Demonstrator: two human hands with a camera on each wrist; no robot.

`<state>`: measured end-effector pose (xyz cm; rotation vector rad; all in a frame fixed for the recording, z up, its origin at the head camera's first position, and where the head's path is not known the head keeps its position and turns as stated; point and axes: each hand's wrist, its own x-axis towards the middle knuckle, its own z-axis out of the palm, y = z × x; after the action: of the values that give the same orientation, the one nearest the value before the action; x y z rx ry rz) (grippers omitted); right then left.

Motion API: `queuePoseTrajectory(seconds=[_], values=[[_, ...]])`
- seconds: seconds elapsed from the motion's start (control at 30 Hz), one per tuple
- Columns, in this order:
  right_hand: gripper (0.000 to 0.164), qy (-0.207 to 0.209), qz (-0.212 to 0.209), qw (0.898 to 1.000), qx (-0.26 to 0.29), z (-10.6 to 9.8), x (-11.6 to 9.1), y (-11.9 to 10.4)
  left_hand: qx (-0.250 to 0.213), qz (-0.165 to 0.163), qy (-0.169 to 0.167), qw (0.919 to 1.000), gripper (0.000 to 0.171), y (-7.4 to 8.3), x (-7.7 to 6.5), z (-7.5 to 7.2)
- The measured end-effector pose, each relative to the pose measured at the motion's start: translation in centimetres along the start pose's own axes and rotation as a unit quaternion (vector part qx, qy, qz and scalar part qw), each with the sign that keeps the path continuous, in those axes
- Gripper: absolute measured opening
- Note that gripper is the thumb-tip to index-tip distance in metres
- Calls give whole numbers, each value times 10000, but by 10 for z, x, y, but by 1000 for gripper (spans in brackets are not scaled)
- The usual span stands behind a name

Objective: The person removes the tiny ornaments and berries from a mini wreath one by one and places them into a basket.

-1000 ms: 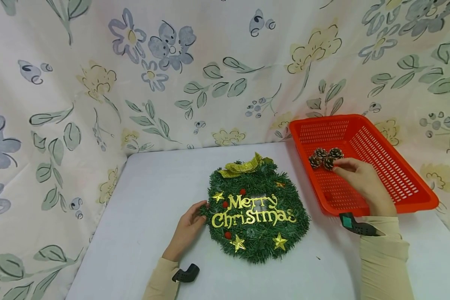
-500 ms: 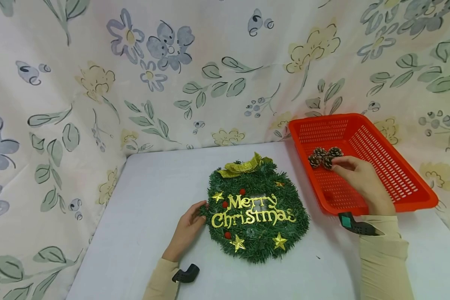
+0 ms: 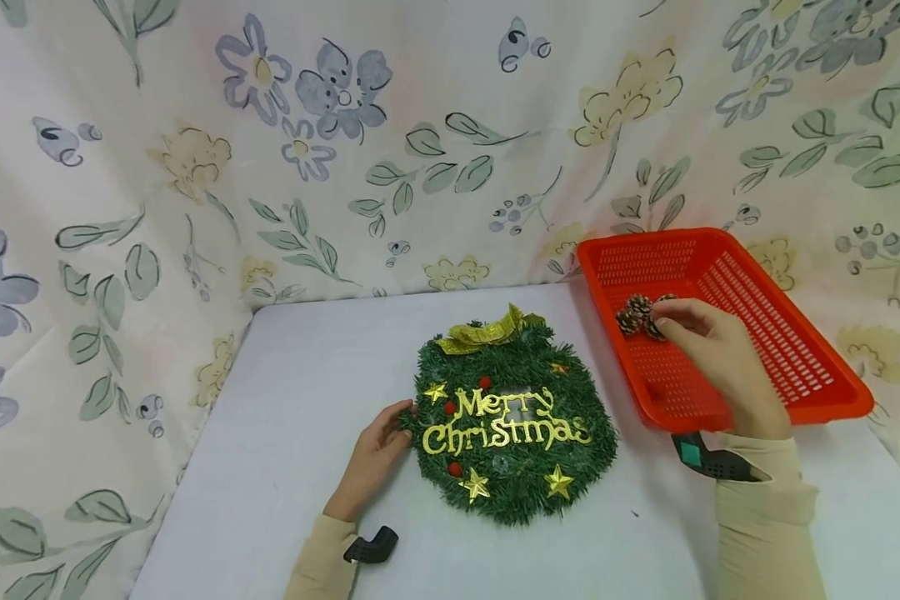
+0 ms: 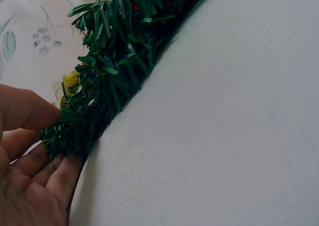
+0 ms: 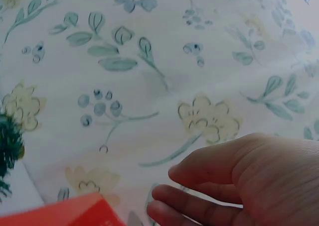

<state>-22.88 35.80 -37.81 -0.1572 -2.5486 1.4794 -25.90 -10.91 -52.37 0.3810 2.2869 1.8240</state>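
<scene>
A green tinsel Christmas wreath (image 3: 517, 492) lies on the white table, with gold "Merry Christmas" lettering, gold stars, red balls and a gold bow on top. At its left edge, my left hand (image 3: 375, 454) pinches the tinsel; in the left wrist view the thumb lies on one side and the fingers on the other. Over the red basket (image 3: 690, 421) hovers my right hand (image 3: 712, 354), with thumb and fingers apart and slightly bent. Nothing shows between them in the right wrist view. Several pine cones (image 3: 630, 320) sit in the basket by its left wall, partly covered by the right fingertips.
A floral curtain (image 3: 450, 200) closes off the back and the left side of the table. The basket stands right of the wreath, against the curtain. A tiny dark scrap (image 3: 635, 514) lies on the table below the basket.
My right hand has lifted slightly up and left over the pine cones, covering more of the right-hand ones. The left hand and the wreath have stayed in place.
</scene>
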Motion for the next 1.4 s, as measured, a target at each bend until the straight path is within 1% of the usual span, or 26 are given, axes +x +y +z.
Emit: queuePoseTrajectory(seconds=[0.1,0.17,0.23,0.33,0.47,0.53,0.8,0.93,1.03,1.23,1.33,1.4], values=[[31,41,-269,9989,388,6,-4,-9,17,-34,-21,10000,50,-2,0,0],[27,-5,-465,9968,650,12,-5,-16,9,-23,-33,10000,49,-2,0,-1],[26,-108,-619,9955,703,17,-4,-24,-28,23,-60,10000,50,-2,1,-1],[26,-240,-693,9955,602,25,-2,-36,-58,89,-106,9999,50,-1,1,0],[28,-378,-720,9962,308,38,3,-50,-114,120,-127,9998,50,-1,2,1],[29,-500,-811,9953,160,44,5,-57,-152,130,-136,9997,50,-1,2,2],[26,-1009,-1324,9851,-440,60,15,-77,-240,52,-107,9996,50,1,1,3],[24,-1177,-1540,9796,-523,67,19,-82,-224,69,-79,9997,50,2,1,3],[23,-1298,-1625,9770,-468,74,22,-84,-250,81,-75,9996,50,2,0,2],[22,-1428,-1845,9713,-473,91,27,-85,-216,133,-113,9996,50,1,0,1],[23,-1595,-1861,9683,-490,103,31,-84,-180,129,-70,9997,50,1,-1,1],[23,-1732,-1780,9677,-423,111,33,-81,-161,120,-57,9998,50,1,0,1]])
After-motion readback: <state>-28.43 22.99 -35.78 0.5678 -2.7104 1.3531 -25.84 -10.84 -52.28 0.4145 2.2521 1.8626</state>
